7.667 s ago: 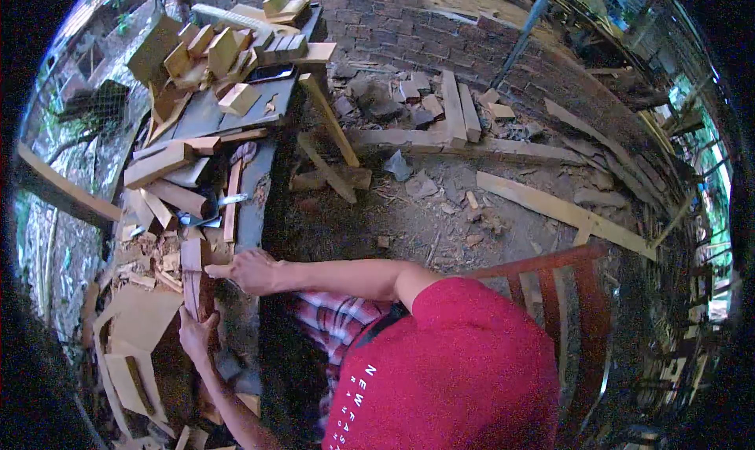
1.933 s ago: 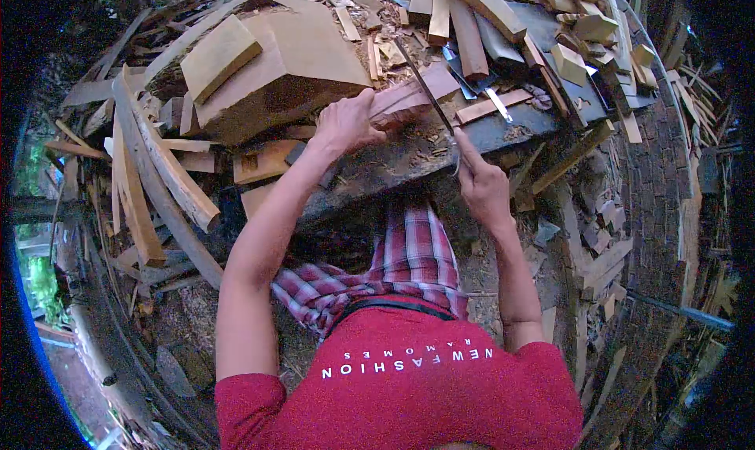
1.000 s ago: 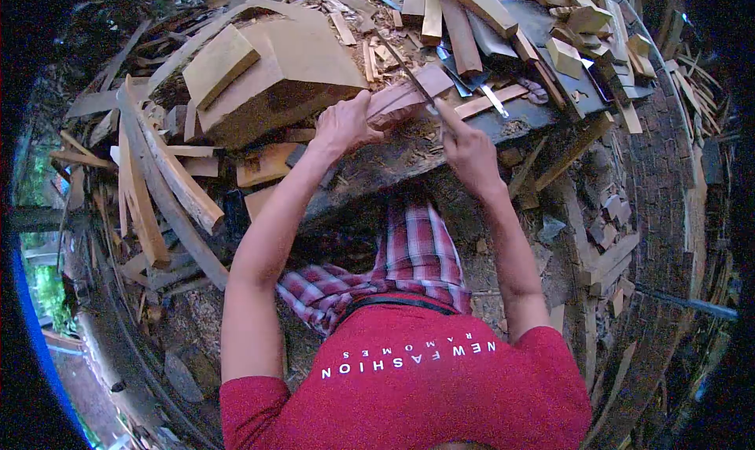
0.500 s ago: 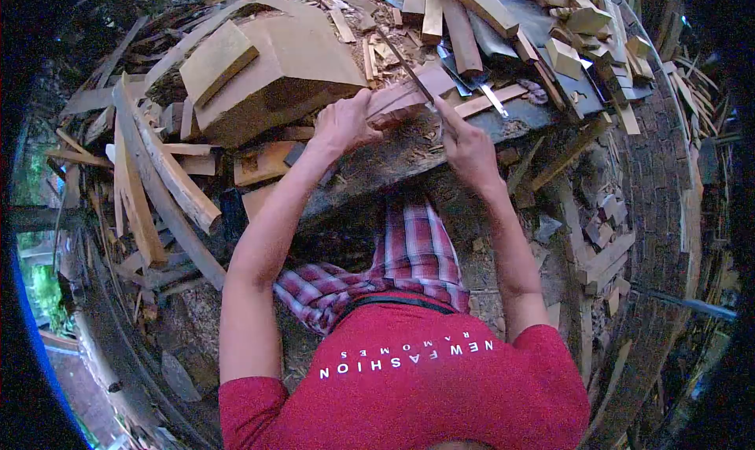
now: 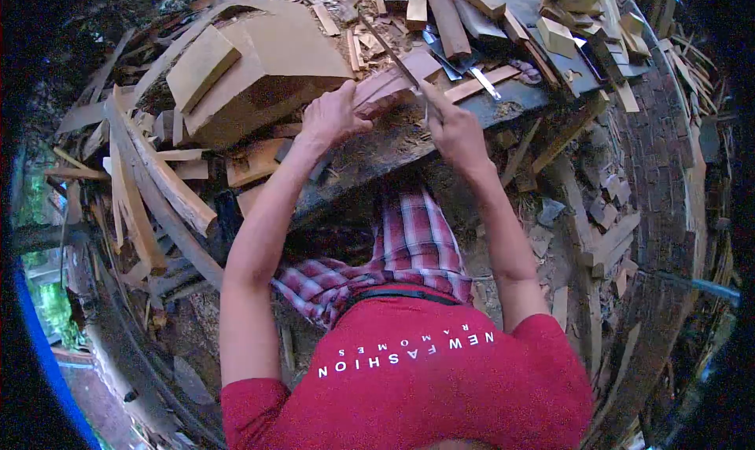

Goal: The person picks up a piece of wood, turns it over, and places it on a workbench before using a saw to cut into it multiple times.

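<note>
A pinkish-brown wood block [image 5: 384, 98] lies on the cluttered workbench. My left hand [image 5: 334, 121] is closed on its near left end, thumb toward the bench front. In my right hand [image 5: 456, 132] is the grip end of a long, thin, dark-bladed tool [image 5: 387, 47]. The blade runs up and away to the left, crossing over the block, and appears nearly edge-on. Wood chips and shavings lie around the block.
A large angular wood piece [image 5: 271, 61] with a smaller block [image 5: 203, 67] on top stands at left. Curved planks [image 5: 161, 175] lean beside it. Offcuts crowd the back right, near a shiny metal strip [image 5: 485, 83]. A brick wall [image 5: 667, 167] rises at far right.
The view has shifted slightly, moving the bench items up and left. My right hand and the bladed tool have shifted a little against the block; my left hand keeps its hold.
</note>
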The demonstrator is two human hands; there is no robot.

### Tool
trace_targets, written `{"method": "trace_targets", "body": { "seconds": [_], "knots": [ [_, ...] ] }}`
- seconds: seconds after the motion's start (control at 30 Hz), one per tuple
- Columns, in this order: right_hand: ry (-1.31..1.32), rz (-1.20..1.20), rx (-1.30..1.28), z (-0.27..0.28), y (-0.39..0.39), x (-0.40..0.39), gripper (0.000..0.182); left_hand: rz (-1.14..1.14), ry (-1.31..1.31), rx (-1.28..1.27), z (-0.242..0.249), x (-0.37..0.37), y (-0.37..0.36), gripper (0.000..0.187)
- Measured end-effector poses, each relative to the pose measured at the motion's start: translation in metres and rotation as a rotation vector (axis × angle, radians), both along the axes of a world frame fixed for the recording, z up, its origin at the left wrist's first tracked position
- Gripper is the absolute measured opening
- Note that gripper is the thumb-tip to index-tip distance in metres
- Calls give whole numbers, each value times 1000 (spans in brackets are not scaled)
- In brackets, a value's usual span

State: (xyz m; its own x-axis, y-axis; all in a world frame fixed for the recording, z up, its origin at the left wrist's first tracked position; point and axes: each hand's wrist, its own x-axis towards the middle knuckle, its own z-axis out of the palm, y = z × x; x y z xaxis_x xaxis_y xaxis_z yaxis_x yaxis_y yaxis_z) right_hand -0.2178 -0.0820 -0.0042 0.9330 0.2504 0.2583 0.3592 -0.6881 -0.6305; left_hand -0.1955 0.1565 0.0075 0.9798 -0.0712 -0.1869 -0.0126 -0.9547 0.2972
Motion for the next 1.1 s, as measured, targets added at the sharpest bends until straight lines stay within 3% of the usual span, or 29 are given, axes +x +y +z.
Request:
{"method": "trace_targets", "body": {
  "seconds": [0.17, 0.23, 0.43, 0.67, 0.87, 0.93, 1.1],
  "knots": [
    [169, -31, -8, 14, -27, -40, 52, 2, 0, -5, 7, 0, -2, 62],
    [197, -55, -199, 25, -22, -36, 54, -1, -6, -23, 3, 0, -2, 62],
    [-35, 17, -79, 3, 12, 15, 55, 32, -14, -1, 6, -2, -5, 63],
    [139, -47, -152, 14, -28, -39, 54, -14, -14, -26, -1, 1, 1, 62],
    [65, -36, -128, 1, -5, -4, 54, 22, 14, -14, 2, 0, -4, 61],
    [-86, 10, -24, -8, 6, 14, 55, 31, 12, -18, 3, -1, -5, 61],
    [-5, -13, -134, 5, -17, -23, 58, 23, -24, 1, 2, 1, -5, 61]
  ]
}}
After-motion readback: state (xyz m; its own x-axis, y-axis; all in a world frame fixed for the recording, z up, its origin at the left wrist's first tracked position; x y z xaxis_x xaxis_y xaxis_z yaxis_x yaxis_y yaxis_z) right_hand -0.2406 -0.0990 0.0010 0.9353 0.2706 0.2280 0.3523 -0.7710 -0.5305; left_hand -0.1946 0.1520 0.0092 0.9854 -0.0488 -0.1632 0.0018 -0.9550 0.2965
